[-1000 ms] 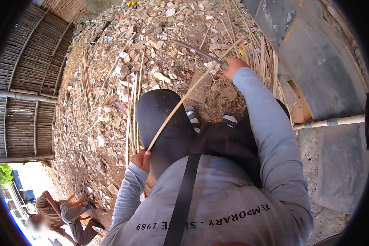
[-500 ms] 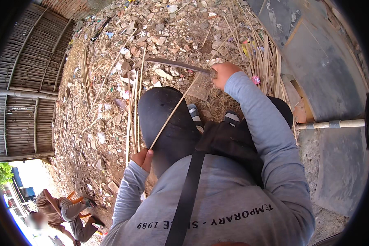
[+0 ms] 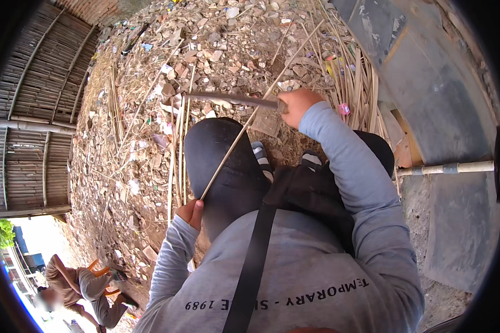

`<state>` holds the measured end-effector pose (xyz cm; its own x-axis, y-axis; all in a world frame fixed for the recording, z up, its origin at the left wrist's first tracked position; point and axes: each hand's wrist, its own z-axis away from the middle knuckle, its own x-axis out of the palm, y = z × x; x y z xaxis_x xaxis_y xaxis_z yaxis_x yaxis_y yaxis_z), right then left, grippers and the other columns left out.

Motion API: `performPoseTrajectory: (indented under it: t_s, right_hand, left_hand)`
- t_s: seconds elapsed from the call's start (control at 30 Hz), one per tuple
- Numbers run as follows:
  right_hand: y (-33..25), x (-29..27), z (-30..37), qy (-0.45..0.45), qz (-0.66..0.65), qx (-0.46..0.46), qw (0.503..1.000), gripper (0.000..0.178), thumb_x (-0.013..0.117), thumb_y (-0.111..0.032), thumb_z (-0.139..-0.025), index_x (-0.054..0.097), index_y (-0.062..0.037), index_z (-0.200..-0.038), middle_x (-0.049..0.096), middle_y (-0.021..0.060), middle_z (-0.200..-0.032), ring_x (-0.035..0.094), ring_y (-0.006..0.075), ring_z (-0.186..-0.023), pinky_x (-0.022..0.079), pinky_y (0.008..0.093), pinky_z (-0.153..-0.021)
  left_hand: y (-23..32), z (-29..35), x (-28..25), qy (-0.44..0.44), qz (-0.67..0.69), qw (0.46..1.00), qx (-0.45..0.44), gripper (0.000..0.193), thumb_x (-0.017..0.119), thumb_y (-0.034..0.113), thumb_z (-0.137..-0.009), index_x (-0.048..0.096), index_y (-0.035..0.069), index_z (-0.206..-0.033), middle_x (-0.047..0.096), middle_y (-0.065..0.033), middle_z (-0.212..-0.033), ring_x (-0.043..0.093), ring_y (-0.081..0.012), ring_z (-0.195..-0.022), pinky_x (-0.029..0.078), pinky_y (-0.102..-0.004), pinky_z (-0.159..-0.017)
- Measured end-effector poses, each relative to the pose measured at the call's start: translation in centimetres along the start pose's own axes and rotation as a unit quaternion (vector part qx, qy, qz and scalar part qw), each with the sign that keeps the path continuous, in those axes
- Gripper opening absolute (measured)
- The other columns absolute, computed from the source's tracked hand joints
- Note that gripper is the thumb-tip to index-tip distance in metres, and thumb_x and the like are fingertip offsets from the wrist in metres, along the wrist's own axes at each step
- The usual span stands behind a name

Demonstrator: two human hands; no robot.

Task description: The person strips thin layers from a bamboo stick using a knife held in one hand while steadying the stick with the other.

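Pale bamboo strip pinched in my left hand at frame centre-left; right hand fisted round knife, rubble ground crowding all edges.

The right hand has lifted off the rubble, now raising a long blade across the thin stick.

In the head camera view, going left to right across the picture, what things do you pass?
Slatted bamboo wall → person crouching at lower left → left hand holding a thin cane strip → right hand gripping a long knife → pile of cane strips → pale pole.
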<state>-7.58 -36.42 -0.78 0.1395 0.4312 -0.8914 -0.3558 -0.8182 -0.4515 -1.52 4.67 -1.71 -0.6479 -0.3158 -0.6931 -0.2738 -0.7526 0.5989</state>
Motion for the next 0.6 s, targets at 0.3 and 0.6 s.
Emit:
performPoseTrajectory:
  t_s: [0.3, 0.6]
  right_hand:
    - [7.1, 0.3, -2.5, 0.044, -0.025, 0.111, 0.993, 0.026, 0.068, -0.027, -0.074, 0.064, -0.0077, -0.091, 0.065, 0.0169, -0.082, 0.063, 0.0367, -0.078, 0.050, 0.0429, -0.072]
    - [0.2, -1.1, 1.0, -0.049, 0.033, -0.095, 0.994, 0.032, 0.071, -0.031, -0.072, 0.063, -0.0086, -0.093, 0.064, 0.0170, -0.080, 0.063, 0.0370, -0.078, 0.050, 0.0457, -0.071]
  left_hand:
    - [0.5, -0.2, -0.1, 0.023, -0.034, 0.998, 0.041, 0.047, 0.039, 0.041, -0.098, 0.057, -0.002, -0.088, 0.051, -0.0157, -0.061, 0.051, -0.0253, -0.056, 0.041, -0.0381, -0.056]
    - [0.3, -0.3, -0.2, -0.001, 0.046, 0.999, 0.028, 0.055, 0.037, 0.050, -0.098, 0.052, 0.002, -0.074, 0.045, -0.0017, -0.062, 0.041, -0.0109, -0.059, 0.035, -0.0305, -0.054]
